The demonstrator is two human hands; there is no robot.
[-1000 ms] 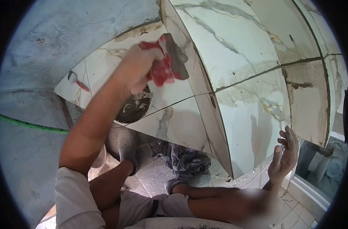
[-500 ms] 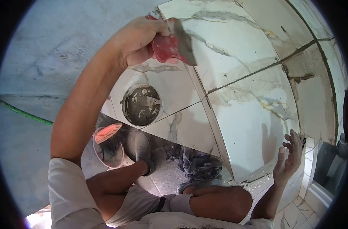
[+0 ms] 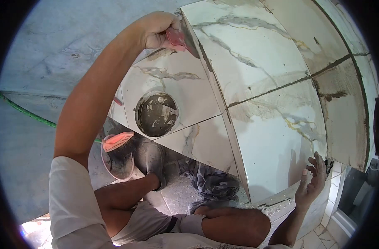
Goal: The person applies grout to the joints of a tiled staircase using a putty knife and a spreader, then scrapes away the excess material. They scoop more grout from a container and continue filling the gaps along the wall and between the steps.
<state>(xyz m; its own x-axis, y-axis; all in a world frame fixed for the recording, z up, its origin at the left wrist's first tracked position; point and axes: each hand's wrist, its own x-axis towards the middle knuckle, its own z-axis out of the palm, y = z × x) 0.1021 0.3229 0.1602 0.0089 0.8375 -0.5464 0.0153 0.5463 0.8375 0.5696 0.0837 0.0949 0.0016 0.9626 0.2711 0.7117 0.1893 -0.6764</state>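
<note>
At the top of the head view, my left hand [image 3: 160, 28] is closed round a red spreader [image 3: 177, 38]; its grey-smeared blade meets the edge between the upright and the raised marble-patterned tiles. Over at the right, my right hand [image 3: 312, 178] has its fingers apart and holds nothing, beside the lower right of the large tile [image 3: 276, 137]. A round bucket of grey paste [image 3: 157, 115] stands on the lower tile [image 3: 197, 89], with a flat tool partly in the paste.
An orange brush [image 3: 118, 142] rests on a pinkish bucket [image 3: 117, 166] at the lower left. A green hose [image 3: 27, 113] runs along the left. Crumpled dark cloth [image 3: 214, 182] lies near my feet. Dark joints cross the beige strip [image 3: 343, 112].
My left hand has moved up and slightly right with the red spreader, whose blade now lies along the tile edge. The view has shifted slightly. My right hand stays open.
</note>
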